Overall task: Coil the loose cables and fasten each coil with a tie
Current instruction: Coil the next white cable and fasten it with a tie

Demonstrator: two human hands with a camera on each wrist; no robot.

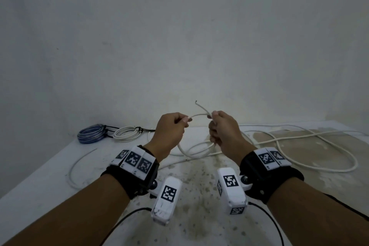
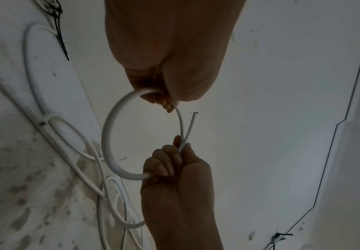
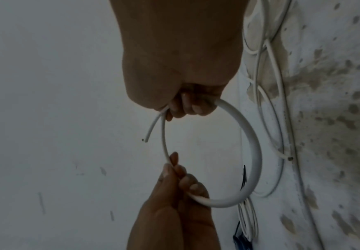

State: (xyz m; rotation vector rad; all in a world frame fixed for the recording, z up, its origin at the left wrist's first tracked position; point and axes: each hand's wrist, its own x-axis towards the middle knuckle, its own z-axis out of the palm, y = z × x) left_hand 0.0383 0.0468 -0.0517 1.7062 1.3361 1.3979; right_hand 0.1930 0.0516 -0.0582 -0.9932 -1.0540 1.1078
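A long white cable [image 1: 198, 115] is held up over the table between both hands. My left hand [image 1: 179, 124] pinches it between thumb and fingers, and it runs on in a single round loop [image 2: 108, 135] to my right hand [image 1: 214, 126]. My right hand grips the loop's two crossing strands, and the cut cable end [image 1: 196, 102] sticks up past its thumb. The right wrist view shows the same loop [image 3: 253, 152] between the right hand [image 3: 185, 104] and the left hand [image 3: 179, 175]. The rest of the cable [image 1: 299, 146] trails loose across the table to the right.
At the back left lie a blue coil [image 1: 90, 134] and a white coil [image 1: 125, 134], each bound with black ties. A short white cable [image 1: 79, 164] curves near the table's left edge. The stained white table [image 1: 199, 185] meets a bare wall behind.
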